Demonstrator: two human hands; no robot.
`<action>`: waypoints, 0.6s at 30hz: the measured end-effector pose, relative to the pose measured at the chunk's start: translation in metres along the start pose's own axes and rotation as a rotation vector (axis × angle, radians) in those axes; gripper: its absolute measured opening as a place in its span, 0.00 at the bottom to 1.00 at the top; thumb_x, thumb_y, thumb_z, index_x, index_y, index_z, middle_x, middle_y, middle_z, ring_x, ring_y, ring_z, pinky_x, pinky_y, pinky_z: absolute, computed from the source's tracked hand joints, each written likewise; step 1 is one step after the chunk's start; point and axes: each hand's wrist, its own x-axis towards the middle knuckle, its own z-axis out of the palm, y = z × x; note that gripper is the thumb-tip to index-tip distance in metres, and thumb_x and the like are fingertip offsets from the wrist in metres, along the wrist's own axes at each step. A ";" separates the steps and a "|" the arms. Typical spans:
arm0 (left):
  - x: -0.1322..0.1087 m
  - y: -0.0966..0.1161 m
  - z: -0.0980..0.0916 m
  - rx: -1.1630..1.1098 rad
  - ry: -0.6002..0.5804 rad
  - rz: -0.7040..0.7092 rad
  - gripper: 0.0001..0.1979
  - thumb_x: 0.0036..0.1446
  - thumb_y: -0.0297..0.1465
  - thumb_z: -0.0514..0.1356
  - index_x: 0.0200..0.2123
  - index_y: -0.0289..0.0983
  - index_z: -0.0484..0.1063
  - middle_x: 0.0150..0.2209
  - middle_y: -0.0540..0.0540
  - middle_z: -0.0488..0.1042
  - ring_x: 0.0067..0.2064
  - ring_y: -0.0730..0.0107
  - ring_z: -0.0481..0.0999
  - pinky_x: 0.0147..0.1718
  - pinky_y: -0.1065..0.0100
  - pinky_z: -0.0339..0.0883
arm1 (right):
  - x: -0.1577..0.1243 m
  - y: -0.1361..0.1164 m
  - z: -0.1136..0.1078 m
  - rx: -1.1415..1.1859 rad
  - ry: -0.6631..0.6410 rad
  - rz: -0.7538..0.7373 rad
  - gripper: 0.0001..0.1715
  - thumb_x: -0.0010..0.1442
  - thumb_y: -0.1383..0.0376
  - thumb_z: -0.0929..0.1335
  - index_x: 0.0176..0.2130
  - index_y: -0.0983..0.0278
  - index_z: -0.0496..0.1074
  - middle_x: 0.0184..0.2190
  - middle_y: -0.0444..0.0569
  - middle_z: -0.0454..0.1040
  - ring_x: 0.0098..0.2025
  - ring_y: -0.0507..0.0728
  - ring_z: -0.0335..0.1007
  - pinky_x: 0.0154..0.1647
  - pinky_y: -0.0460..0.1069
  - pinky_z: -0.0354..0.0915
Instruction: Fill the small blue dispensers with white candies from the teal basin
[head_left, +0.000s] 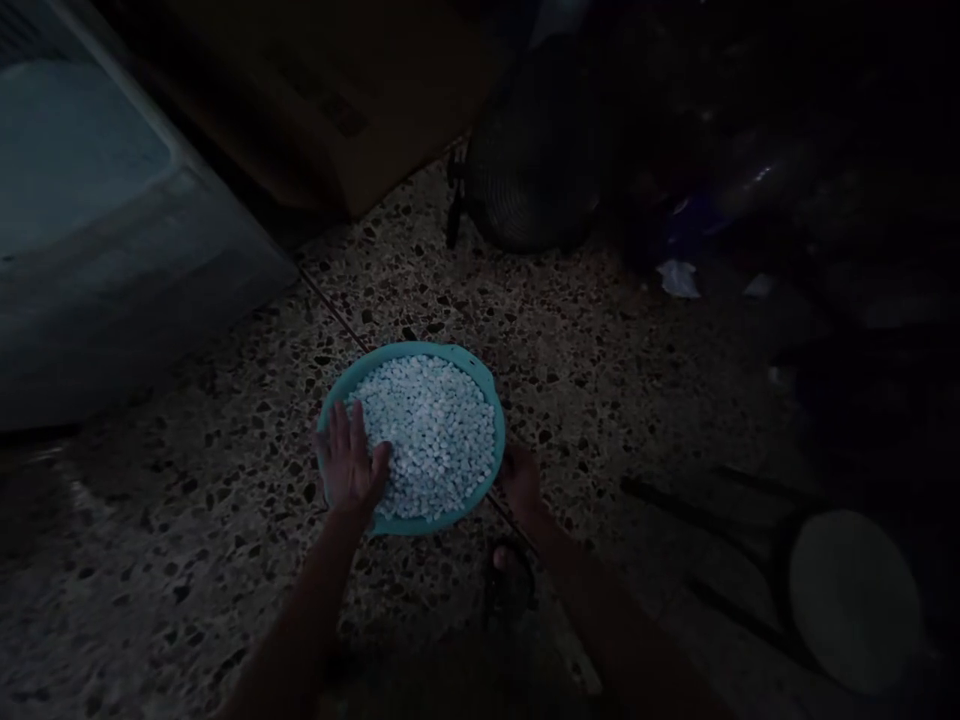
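A round teal basin (487,380) sits low over the speckled floor, filled with many small white pellets (431,430) whose kind I cannot make out. My left hand (351,465) lies with fingers spread over the basin's left rim and the edge of the pellets. At the right side, my right hand (521,480) grips the basin by its rim, its fingers mostly hidden in shadow and behind the wall.
A pale appliance-like box (150,270) stands at the left, beside a large cardboard carton (375,120). A dark round fan (532,160) is beyond the basin. A stool with a round seat (855,600) lies at the right. A sandalled foot (510,570) shows below.
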 end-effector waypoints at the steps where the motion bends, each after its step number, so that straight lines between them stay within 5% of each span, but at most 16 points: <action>1: 0.005 0.002 0.000 -0.024 -0.005 0.013 0.35 0.64 0.46 0.43 0.67 0.33 0.45 0.68 0.34 0.45 0.69 0.51 0.40 0.64 0.44 0.31 | -0.001 -0.001 -0.004 0.013 0.013 -0.002 0.18 0.59 0.61 0.61 0.41 0.68 0.73 0.42 0.54 0.73 0.47 0.59 0.66 0.52 0.52 0.61; 4: 0.024 0.003 0.003 -0.129 -0.050 0.045 0.33 0.65 0.45 0.43 0.67 0.35 0.47 0.67 0.36 0.47 0.69 0.56 0.43 0.65 0.48 0.38 | -0.002 -0.012 -0.027 0.034 0.110 0.016 0.19 0.60 0.59 0.60 0.41 0.69 0.72 0.39 0.55 0.73 0.44 0.58 0.68 0.49 0.52 0.63; 7: 0.044 0.004 0.007 -0.184 -0.158 0.085 0.29 0.65 0.44 0.43 0.65 0.36 0.53 0.66 0.38 0.53 0.67 0.57 0.49 0.65 0.49 0.41 | 0.002 -0.050 -0.059 0.079 0.257 -0.027 0.20 0.62 0.55 0.60 0.44 0.68 0.70 0.41 0.55 0.72 0.43 0.57 0.67 0.46 0.51 0.64; 9: 0.054 0.005 0.006 -0.188 -0.208 0.111 0.28 0.66 0.44 0.43 0.62 0.35 0.59 0.64 0.38 0.57 0.67 0.56 0.51 0.64 0.48 0.42 | 0.009 -0.094 -0.074 0.154 0.280 -0.223 0.15 0.61 0.56 0.64 0.41 0.64 0.71 0.39 0.51 0.72 0.41 0.55 0.68 0.43 0.50 0.65; 12: 0.061 0.006 -0.003 -0.241 -0.249 0.172 0.27 0.66 0.43 0.43 0.61 0.35 0.61 0.63 0.39 0.59 0.66 0.57 0.53 0.64 0.50 0.44 | 0.023 -0.169 -0.073 0.124 0.151 -0.624 0.09 0.62 0.60 0.65 0.39 0.62 0.72 0.37 0.48 0.72 0.43 0.54 0.67 0.47 0.50 0.64; 15: 0.050 -0.004 -0.021 -0.275 -0.122 0.174 0.23 0.66 0.40 0.46 0.59 0.36 0.62 0.59 0.40 0.65 0.64 0.60 0.59 0.64 0.53 0.49 | 0.034 -0.222 -0.053 -0.022 -0.041 -0.848 0.09 0.63 0.61 0.65 0.39 0.62 0.73 0.36 0.48 0.74 0.43 0.55 0.66 0.47 0.51 0.63; 18: 0.016 -0.023 -0.036 -0.210 0.141 -0.007 0.21 0.64 0.38 0.49 0.57 0.36 0.63 0.57 0.38 0.66 0.62 0.59 0.60 0.62 0.54 0.53 | 0.045 -0.233 -0.041 -0.081 -0.083 -0.923 0.10 0.63 0.59 0.65 0.38 0.62 0.74 0.39 0.48 0.74 0.45 0.55 0.65 0.49 0.52 0.62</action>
